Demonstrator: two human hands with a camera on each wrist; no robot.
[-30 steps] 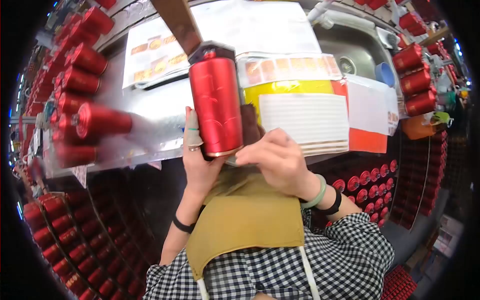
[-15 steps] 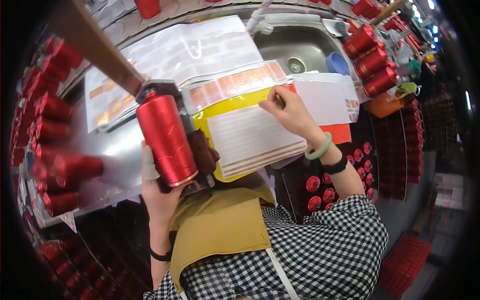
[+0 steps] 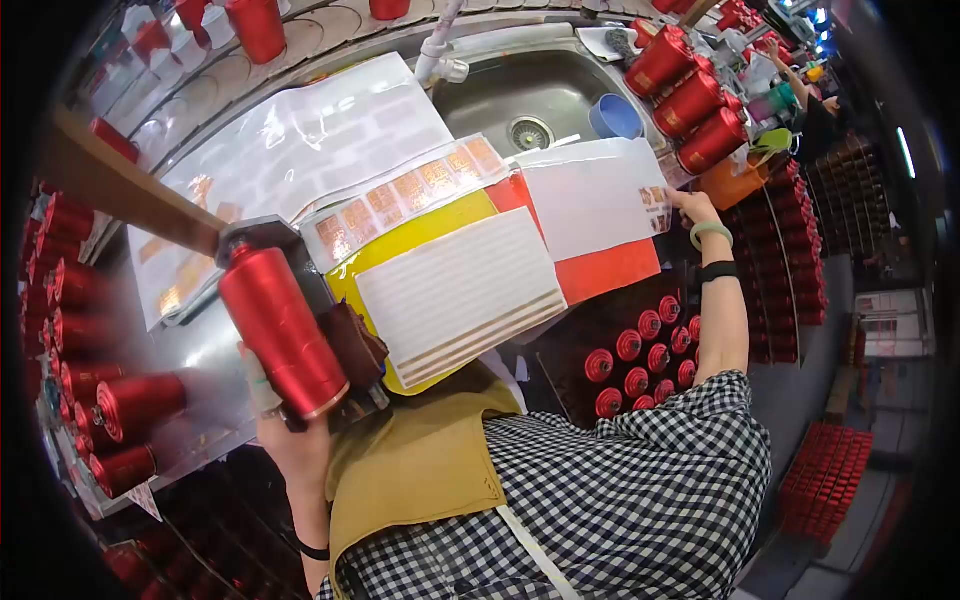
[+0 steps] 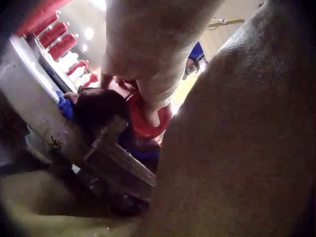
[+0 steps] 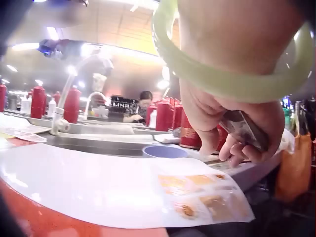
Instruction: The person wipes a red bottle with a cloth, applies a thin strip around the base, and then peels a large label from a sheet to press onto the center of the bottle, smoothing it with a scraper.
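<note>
A red bottle (image 3: 282,330) leans at a slant, its neck end against a dark holder (image 3: 262,236). My left hand (image 3: 290,440) grips its lower end from beneath; in the left wrist view that hand (image 4: 148,64) has fingers on the red bottle (image 4: 148,118). My right hand (image 3: 695,207) is by the right corner of a translucent sheet (image 3: 585,205) with gold prints. The right wrist view shows this hand (image 5: 227,113) with curled fingers round a small dark flat piece (image 5: 247,130), near the sheet's printed corner (image 5: 207,197); contact with the sheet cannot be told.
A wooden beam (image 3: 150,190) reaches the holder. Dark cloth (image 3: 352,345) lies beside the bottle. White striped sheets (image 3: 465,290) lie on yellow. Behind are a sink (image 3: 490,95) and blue bowl (image 3: 615,117). Red bottles (image 3: 690,105) stand right, others (image 3: 140,405) left.
My right hand has moved from beside the bottle, over the sheets, to the far right corner of the translucent sheet. The left hand still holds the bottle. The head view has shifted right.
</note>
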